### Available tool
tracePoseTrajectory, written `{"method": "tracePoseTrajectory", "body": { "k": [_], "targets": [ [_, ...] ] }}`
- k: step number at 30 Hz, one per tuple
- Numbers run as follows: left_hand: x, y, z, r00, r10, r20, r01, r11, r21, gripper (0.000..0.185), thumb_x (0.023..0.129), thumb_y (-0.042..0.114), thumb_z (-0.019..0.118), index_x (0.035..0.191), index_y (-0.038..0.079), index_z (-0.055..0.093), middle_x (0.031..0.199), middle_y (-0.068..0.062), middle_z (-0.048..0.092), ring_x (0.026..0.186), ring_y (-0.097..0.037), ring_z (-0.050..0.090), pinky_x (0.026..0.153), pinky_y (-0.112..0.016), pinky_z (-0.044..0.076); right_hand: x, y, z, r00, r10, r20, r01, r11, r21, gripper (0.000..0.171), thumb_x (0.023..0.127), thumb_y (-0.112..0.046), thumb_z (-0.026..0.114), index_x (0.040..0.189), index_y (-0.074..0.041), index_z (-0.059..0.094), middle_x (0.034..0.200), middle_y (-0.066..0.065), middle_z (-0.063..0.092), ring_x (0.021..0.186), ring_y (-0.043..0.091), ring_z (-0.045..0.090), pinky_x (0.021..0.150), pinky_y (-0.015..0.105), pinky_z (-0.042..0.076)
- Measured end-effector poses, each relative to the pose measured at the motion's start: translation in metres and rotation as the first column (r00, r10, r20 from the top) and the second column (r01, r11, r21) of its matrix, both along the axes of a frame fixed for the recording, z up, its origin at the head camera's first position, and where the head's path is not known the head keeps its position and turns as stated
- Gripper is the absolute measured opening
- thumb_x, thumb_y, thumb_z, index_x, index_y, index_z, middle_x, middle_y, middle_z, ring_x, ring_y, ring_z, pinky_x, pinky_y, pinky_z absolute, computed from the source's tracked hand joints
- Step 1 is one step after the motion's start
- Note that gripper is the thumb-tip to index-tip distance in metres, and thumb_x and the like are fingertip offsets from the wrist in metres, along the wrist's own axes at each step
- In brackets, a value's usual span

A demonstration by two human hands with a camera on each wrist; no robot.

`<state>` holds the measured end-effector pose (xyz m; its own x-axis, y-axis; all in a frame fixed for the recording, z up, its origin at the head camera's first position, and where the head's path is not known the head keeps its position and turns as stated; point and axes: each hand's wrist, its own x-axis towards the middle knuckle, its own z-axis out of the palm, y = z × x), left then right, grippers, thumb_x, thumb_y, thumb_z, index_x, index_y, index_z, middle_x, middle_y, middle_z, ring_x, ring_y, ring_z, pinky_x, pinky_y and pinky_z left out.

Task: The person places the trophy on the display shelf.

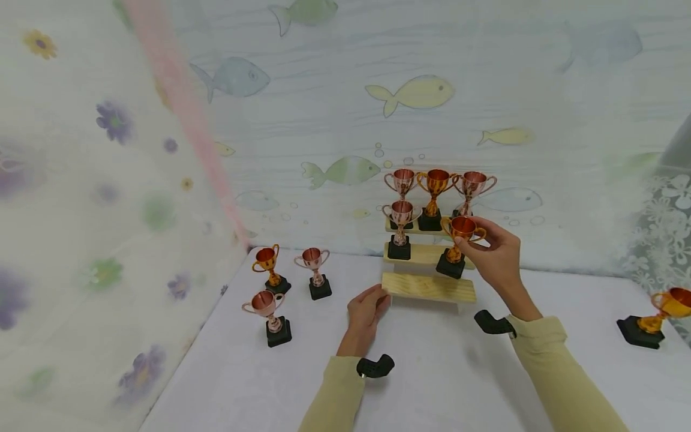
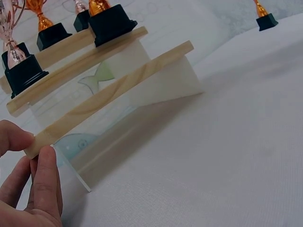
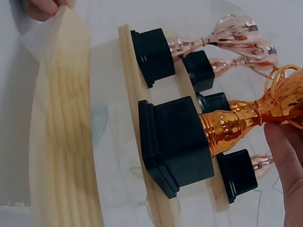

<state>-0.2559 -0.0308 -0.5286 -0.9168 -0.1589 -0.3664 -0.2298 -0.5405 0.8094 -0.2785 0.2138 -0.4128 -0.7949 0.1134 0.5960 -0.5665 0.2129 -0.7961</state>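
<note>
A three-step wooden stand (image 1: pixel 429 287) sits at the back of the white table. My right hand (image 1: pixel 471 240) grips the cup of a gold trophy (image 1: pixel 460 235), whose black base (image 3: pixel 175 142) sits on the right end of the middle step (image 3: pixel 135 90). My right fingers (image 3: pixel 286 156) lie by the cup. A rose trophy (image 1: pixel 400 229) stands at the left of that step, and three more trophies (image 1: pixel 435 193) line the top step. My left hand (image 1: pixel 379 299) pinches the left end of the bare bottom step (image 2: pixel 109 97), thumb and fingers (image 2: pixel 45 175) at its corner.
Three loose trophies stand left of the stand: a gold one (image 1: pixel 268 267) and two rose ones (image 1: pixel 315 271) (image 1: pixel 272 317). Another gold trophy (image 1: pixel 655 317) stands at the far right. Patterned cloth walls close off the left and back of the table (image 1: pixel 432 372).
</note>
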Motion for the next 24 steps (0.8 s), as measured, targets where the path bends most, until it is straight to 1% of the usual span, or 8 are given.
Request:
{"method": "tracePoseTrajectory", "body": {
  "k": [5, 7, 12, 15, 21, 24],
  "targets": [
    [-0.001, 0.001, 0.0, 1.0, 0.008, 0.001, -0.008, 1.0, 0.008, 0.035, 0.087, -0.003, 0.071, 0.121, -0.012, 0.065, 0.101, -0.015, 0.068, 0.087, -0.015, 0.067, 0.082, -0.026, 0.061, -0.006, -0.003, 0.004, 1.0, 0.023, 0.011, -0.022, 1.0, -0.01, 0.044, 0.083, 0.01, 0.075, 0.126, 0.012, 0.064, 0.105, -0.016, 0.067, 0.085, 0.001, 0.066, 0.071, 0.012, 0.058],
    [-0.001, 0.001, -0.001, 1.0, 0.007, -0.001, -0.007, 1.0, 0.007, 0.035, 0.087, -0.003, 0.071, 0.121, -0.012, 0.065, 0.101, -0.015, 0.068, 0.086, -0.015, 0.067, 0.082, -0.026, 0.061, -0.009, -0.005, 0.004, 0.999, 0.034, 0.014, -0.034, 0.999, -0.014, 0.044, 0.083, 0.01, 0.075, 0.126, 0.012, 0.064, 0.106, -0.016, 0.067, 0.085, 0.001, 0.066, 0.072, 0.013, 0.058],
    [-0.002, 0.0, -0.002, 1.0, 0.005, 0.002, -0.005, 1.0, 0.007, 0.035, 0.087, -0.003, 0.072, 0.121, -0.011, 0.066, 0.102, -0.015, 0.068, 0.087, -0.016, 0.067, 0.084, -0.027, 0.061, -0.019, -0.01, 0.003, 0.998, 0.057, 0.026, -0.057, 0.998, 0.015, 0.045, 0.085, 0.007, 0.075, 0.129, 0.01, 0.064, 0.106, -0.014, 0.066, 0.084, 0.001, 0.066, 0.072, 0.013, 0.058],
    [-0.003, 0.0, -0.003, 1.0, 0.005, 0.004, -0.005, 1.0, 0.009, 0.035, 0.087, -0.003, 0.072, 0.121, -0.011, 0.066, 0.101, -0.015, 0.068, 0.087, -0.016, 0.067, 0.085, -0.027, 0.061, -0.023, -0.013, 0.003, 0.996, 0.076, 0.052, -0.077, 0.997, 0.016, 0.045, 0.087, 0.004, 0.075, 0.13, 0.009, 0.063, 0.101, -0.013, 0.066, 0.083, 0.001, 0.066, 0.072, 0.014, 0.059],
    [-0.002, 0.0, -0.001, 1.0, 0.009, 0.006, -0.009, 1.0, 0.016, 0.035, 0.087, -0.003, 0.072, 0.121, -0.011, 0.066, 0.101, -0.014, 0.069, 0.087, -0.015, 0.067, 0.084, -0.026, 0.061, -0.033, -0.018, 0.003, 0.994, 0.066, 0.082, -0.071, 0.996, 0.059, 0.046, 0.088, 0.0, 0.075, 0.132, 0.005, 0.064, 0.097, -0.014, 0.066, 0.084, -0.002, 0.065, 0.067, 0.011, 0.056],
    [-0.001, 0.0, -0.001, 1.0, 0.01, 0.005, -0.01, 1.0, 0.018, 0.035, 0.087, -0.004, 0.072, 0.121, -0.011, 0.066, 0.102, -0.015, 0.069, 0.088, -0.015, 0.067, 0.084, -0.026, 0.061, -0.037, -0.019, 0.003, 0.993, 0.084, 0.083, -0.09, 0.993, 0.07, 0.046, 0.088, 0.0, 0.075, 0.133, 0.004, 0.064, 0.098, -0.016, 0.066, 0.085, -0.003, 0.066, 0.067, 0.011, 0.055]
  ]
}}
